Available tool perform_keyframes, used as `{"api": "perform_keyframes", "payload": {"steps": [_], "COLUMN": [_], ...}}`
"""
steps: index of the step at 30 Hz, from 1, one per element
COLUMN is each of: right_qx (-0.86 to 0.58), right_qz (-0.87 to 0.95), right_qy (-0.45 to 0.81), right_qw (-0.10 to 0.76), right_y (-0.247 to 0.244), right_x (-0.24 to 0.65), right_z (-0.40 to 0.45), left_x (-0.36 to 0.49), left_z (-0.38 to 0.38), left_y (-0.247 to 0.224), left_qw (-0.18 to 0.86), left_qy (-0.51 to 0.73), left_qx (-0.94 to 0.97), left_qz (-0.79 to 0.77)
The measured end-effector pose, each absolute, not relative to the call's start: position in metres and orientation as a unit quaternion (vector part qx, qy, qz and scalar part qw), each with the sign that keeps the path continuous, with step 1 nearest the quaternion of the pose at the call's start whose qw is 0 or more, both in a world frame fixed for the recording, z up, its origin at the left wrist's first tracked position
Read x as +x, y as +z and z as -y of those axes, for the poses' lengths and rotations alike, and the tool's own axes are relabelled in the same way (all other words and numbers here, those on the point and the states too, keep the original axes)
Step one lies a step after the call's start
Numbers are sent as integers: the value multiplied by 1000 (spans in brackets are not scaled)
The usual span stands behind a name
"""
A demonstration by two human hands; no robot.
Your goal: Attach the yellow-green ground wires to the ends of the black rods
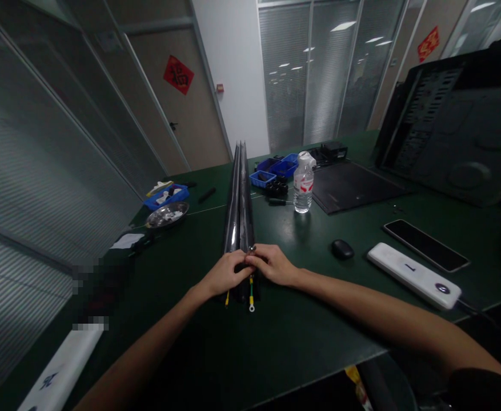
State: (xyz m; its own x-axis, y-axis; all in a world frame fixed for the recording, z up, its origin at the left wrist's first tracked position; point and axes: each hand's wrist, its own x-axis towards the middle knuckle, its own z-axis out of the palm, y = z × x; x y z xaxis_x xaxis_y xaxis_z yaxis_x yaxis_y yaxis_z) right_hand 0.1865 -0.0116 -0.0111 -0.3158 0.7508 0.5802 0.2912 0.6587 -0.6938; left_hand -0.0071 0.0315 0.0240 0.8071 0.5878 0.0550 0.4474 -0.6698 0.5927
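Bunched together, left hand [228,273] with right hand [276,265], over dark rails [233,222]; cannot tell whether closed on anything. Seemingly unfinished, with ring-tipped wire [251,292] loose-ended just nearside of the grip.

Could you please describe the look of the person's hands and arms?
The left hand and right hand are bare, without gloves or a visible watch. The right arm has a dark sleeve; no left sleeve is in view.

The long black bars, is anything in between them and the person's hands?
Nothing that I can see blocks the way: the left hand and right hand meet over the near part of the long black bars. The water bottle stands off to the right, apart from both hands. What lies beneath the hands is hidden.
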Motion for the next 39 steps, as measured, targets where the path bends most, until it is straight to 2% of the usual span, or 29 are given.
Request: {"api": "perform_keyframes", "payload": {"steps": [23,29,39], "right_qx": [-375,-336,-317], "right_qz": [768,769,789], "right_qy": [198,229,240], "right_qw": [480,493,468], "right_y": [-16,-16,-13], "right_x": [183,186,187], "right_z": [13,10,9], "left_x": [-10,-9,-10], "left_z": [-36,-33,-33], "left_y": [20,23,23], "left_qw": [322,306,281], "left_qy": [108,120,118], "left_qx": [897,896,905], "left_qz": [-284,-301,-296]}}
